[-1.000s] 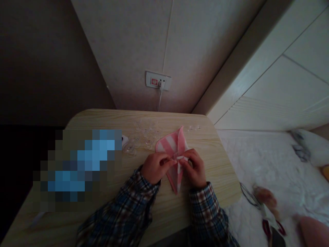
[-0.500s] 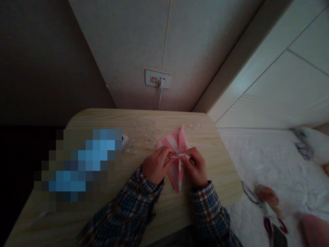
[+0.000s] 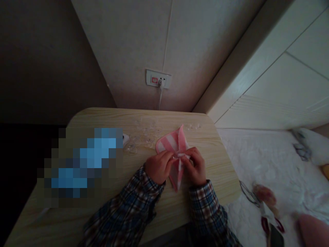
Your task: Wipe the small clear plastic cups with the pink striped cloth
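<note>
A pink-and-white striped cloth [image 3: 167,141] lies on the wooden table, pinched together at its middle so that its corners fan out. My right hand [image 3: 196,168] is closed on the gathered middle from the right, thumb and forefinger pressed on the bunched fabric. From the left, the fingertips of my left hand [image 3: 158,167] are closed around a small clear piece [image 3: 173,157] right at the gather. The fingers partly hide this piece and I cannot make out its exact kind. Both hands touch or nearly touch at the cloth's middle.
Several small clear plastic pieces [image 3: 147,130] lie scattered behind the cloth. A blurred-out blue object [image 3: 95,154] is on the table's left. A wall socket [image 3: 158,79] holds a plug with a white cable. Scissors [image 3: 272,219] lie on the white bedding [image 3: 246,154] to the right.
My left hand has shifted slightly right and down, its fingertips closer to the gather. My right hand keeps its pinch. The cloth has barely moved.
</note>
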Tool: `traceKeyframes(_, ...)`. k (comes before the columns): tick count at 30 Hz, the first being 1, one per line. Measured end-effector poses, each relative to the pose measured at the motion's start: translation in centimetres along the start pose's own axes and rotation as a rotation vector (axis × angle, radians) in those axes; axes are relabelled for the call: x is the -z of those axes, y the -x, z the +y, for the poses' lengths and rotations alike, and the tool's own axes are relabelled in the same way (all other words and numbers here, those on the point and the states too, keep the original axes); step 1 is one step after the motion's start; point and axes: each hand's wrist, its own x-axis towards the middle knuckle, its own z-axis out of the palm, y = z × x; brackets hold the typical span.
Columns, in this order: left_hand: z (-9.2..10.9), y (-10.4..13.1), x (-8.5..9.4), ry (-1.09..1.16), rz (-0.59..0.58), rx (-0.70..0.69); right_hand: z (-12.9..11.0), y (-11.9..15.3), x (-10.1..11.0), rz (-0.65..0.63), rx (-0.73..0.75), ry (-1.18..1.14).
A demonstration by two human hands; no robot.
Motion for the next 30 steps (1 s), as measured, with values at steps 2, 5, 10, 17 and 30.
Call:
traceKeyframes(2, 0.2, -0.2, 0.3, 0.06, -0.016, 0.024, 0.0, 0.0, 0.1, -0.002, 0.005, 0.005)
traceKeyframes(5, 0.3, -0.4, 0.9, 0.182, -0.067, 0.091, -0.1, 0.0, 0.1, -0.008, 0.01, 0.004)
traceKeyframes(10, -0.4, -0.6, 1.2, 0.596, -0.278, 0.299, -0.2, 0.1, 0.1, -0.022, 0.016, 0.0)
traceKeyframes(17, -0.6, -0.9, 1.2, 0.929, -0.462, 0.425, -0.4, 0.1, 0.1, -0.036, 0.022, 0.01)
traceKeyframes(30, 0.4, 0.0, -0.4, -0.058, -0.023, 0.062, 0.1, 0.1, 0.0, 0.042, -0.04, 0.019)
